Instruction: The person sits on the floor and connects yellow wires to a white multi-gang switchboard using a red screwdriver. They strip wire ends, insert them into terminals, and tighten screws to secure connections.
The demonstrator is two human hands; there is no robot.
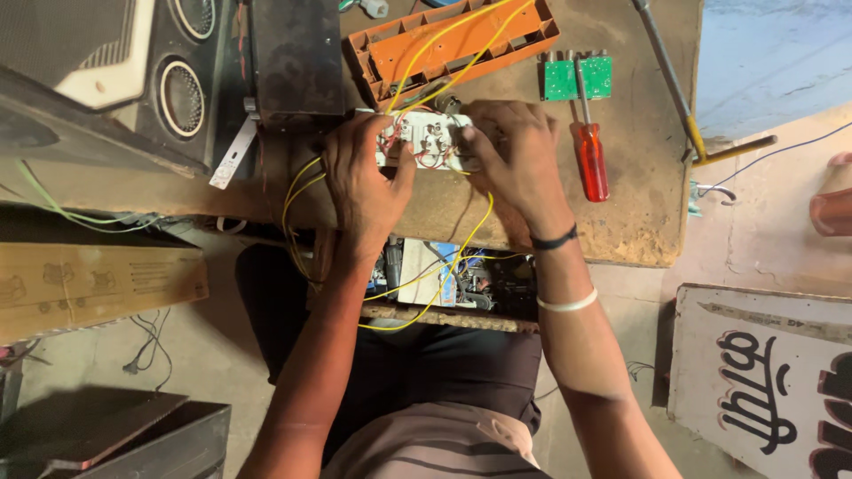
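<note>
My left hand (362, 182) and my right hand (515, 155) grip the two ends of a white switch plate (428, 142) turned back-side up, its terminals and red wires showing. Yellow wires (461, 244) run from the plate down over the bench edge, and others go up into an orange plastic box (453, 44) just behind it. The plate rests near the front of a worn wooden bench (639, 213). My fingers cover both ends of the plate.
A red-handled screwdriver (590, 155) lies right of my right hand, its tip over a small green circuit board (577, 78). A yellow-handled tool (679, 84) lies at the bench's right edge. Speaker cabinets (182, 93) stand on the left. A painted signboard (763, 381) lies at lower right.
</note>
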